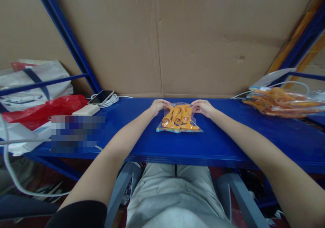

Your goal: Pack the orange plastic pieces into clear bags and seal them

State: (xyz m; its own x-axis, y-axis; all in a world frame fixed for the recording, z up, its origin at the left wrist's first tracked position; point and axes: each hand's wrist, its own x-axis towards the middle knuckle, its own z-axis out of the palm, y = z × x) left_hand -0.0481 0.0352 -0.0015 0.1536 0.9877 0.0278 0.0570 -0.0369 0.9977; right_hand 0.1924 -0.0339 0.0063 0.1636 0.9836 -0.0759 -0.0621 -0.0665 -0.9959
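A clear plastic bag of orange toy pieces (179, 119) lies flat on the blue shelf (218, 143) straight ahead of me. My left hand (157, 105) pinches the bag's far left corner. My right hand (202, 106) pinches its far right corner. Both hands sit at the bag's top edge, fingers closed on the plastic.
A pile of similar bags with orange pieces (281, 102) lies at the right end of the shelf. A phone (101, 97) on a coiled white cable, a white charger block (86, 110) and a red plastic bag (43, 110) lie at the left. Cardboard (198, 38) walls the back.
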